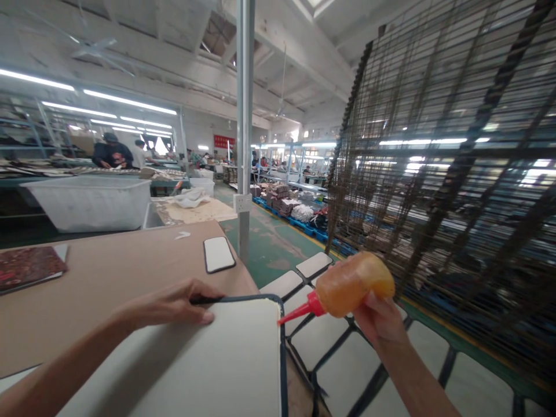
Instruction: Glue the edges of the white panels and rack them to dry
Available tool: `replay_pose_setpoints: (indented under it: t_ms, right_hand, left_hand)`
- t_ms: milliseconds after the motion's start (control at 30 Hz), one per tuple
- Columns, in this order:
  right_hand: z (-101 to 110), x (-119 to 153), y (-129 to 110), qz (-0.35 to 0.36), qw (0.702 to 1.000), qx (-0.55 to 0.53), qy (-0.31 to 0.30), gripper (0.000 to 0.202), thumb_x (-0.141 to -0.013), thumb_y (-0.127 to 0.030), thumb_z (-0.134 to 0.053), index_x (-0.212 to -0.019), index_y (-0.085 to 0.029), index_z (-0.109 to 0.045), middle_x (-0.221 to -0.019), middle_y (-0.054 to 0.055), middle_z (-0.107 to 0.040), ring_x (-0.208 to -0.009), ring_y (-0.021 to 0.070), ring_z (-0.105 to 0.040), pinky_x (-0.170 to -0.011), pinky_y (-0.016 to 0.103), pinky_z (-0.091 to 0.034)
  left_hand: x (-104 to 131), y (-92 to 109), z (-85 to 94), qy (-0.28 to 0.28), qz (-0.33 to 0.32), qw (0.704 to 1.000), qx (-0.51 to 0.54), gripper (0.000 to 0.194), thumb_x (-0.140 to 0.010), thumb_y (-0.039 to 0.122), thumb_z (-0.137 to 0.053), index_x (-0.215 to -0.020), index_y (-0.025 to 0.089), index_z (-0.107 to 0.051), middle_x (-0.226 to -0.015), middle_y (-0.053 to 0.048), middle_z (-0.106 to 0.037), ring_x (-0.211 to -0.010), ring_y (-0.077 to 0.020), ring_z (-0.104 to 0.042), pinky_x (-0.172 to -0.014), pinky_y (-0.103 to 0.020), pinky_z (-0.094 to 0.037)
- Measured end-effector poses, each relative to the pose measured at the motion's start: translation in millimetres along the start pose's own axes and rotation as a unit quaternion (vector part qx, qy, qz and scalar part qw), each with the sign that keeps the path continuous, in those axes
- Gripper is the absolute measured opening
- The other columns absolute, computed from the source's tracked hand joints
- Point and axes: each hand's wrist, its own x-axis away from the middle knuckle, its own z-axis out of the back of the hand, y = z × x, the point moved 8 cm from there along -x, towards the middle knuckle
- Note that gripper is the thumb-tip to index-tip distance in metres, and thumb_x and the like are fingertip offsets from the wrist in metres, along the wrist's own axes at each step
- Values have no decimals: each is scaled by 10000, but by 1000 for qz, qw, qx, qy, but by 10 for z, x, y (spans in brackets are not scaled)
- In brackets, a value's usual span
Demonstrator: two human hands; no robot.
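Note:
My right hand (380, 315) is wrapped round an amber squeeze glue bottle (347, 286), tilted so its red nozzle (299, 311) points left and down. The nozzle tip is at the right edge of a large white panel (217, 359) with a dark border and rounded corner. A thin pale bead runs along the inside of that border near the corner. My left hand (185, 304) grips the panel's far edge, thumb on top and fingers partly hidden beyond it. Farther off on the table lies a small white panel (219, 255) with a dark rim.
The brown table (130, 255) carries a dark red patterned sheet (32, 267) at left. Several dark-edged white panels (334, 336) lie to the right. A tall wire rack (434, 145) stands at right, a metal post (244, 116) ahead. A plastic bin (91, 202) and a co-worker (112, 152) are behind.

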Motion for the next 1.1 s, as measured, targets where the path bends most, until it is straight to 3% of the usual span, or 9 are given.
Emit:
replay_pose_setpoints:
  t_ms: [100, 167, 400, 567, 733, 933, 1100]
  right_hand:
    - [-41, 38, -4, -7, 1000, 4, -2, 549, -443, -314, -828, -955, -226, -647, -936, 86, -695, -1022, 332, -569, -942, 523, -373]
    - [-71, 61, -15, -12, 1000, 8, 2, 581, -416, -314, -834, -958, -228, -644, -931, 85, -694, -1024, 337, -567, -933, 525, -378]
    - [-76, 118, -36, -20, 1000, 9, 17, 662, -347, -324, -842, -969, -224, -639, -953, 100, -688, -1041, 362, -549, -923, 536, -379]
    - [-88, 165, -51, -25, 999, 9, 17, 682, -321, -312, -846, -967, -238, -640, -974, 96, -683, -1031, 368, -552, -918, 537, -377]
    - [-84, 207, -59, -29, 999, 6, 19, 675, -333, -303, -837, -973, -235, -635, -983, 103, -678, -1046, 369, -543, -918, 537, -378]
    - [-57, 242, -44, -35, 999, 20, 4, 673, -363, -332, -825, -1001, -250, -626, -965, 90, -681, -1024, 357, -565, -891, 509, -405]
    - [-55, 290, 5, -55, 996, 43, -50, 626, -438, -399, -810, -1022, -281, -619, -935, 93, -688, -962, 348, -601, -867, 521, -430]
  left_hand:
    - [27, 30, -144, -81, 37, 996, 12, 392, -707, 356, -624, -1065, 206, -675, -921, -25, -701, -894, -277, -614, -758, -290, -478]
    - [42, 60, -169, -94, 49, 994, 30, 383, -714, 365, -610, -1049, 194, -682, -950, -37, -696, -912, -290, -610, -771, -302, -476]
    - [37, 63, -162, -66, 76, 992, 76, 343, -645, 331, -672, -966, 218, -715, -920, -24, -709, -871, -279, -629, -736, -290, -489]
    - [16, 90, -188, -35, 68, 988, 133, 256, -588, 341, -686, -769, 169, -744, -859, -62, -716, -750, -276, -651, -624, -278, -499]
    - [27, 57, -259, -112, 75, 982, 131, 294, -647, 359, -649, -856, 169, -733, -940, -74, -702, -824, -281, -642, -714, -305, -495]
    - [27, -17, -133, -68, 79, 989, 103, 292, -617, 327, -686, -869, 191, -737, -837, -41, -711, -892, -297, -618, -759, -319, -491]
    - [73, 80, -190, -103, 64, 990, 72, 298, -670, 377, -634, -855, 165, -731, -836, -49, -710, -865, -280, -627, -731, -299, -501]
